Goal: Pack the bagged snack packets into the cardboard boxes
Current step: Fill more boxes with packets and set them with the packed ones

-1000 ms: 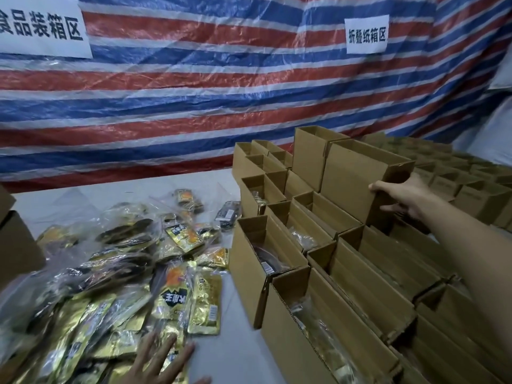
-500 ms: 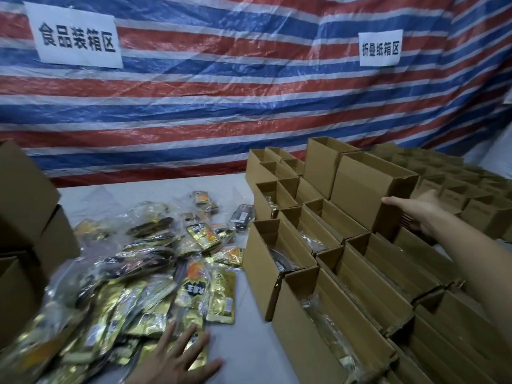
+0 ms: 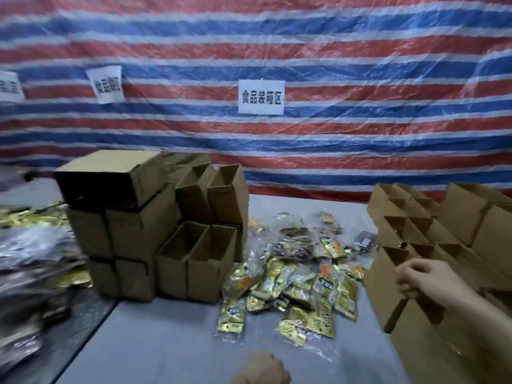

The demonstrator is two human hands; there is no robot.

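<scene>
Cardboard boxes (image 3: 155, 239) stand in two groups flanking one heap of gold packets (image 3: 299, 281); right hand (image 3: 424, 275) grips one box (image 3: 381, 281), left hand (image 3: 260, 367) too cropped to tell.

Gold-foil snack packets (image 3: 293, 275) in clear bags lie heaped on the grey table (image 3: 166, 342) between a stack of brown cardboard boxes (image 3: 155, 231) on the left (several upright and open-topped) and rows of open boxes (image 3: 415, 234) on the right.

white sign (image 3: 261, 97) on tarp (image 3: 360, 139), 食品装箱区
</scene>
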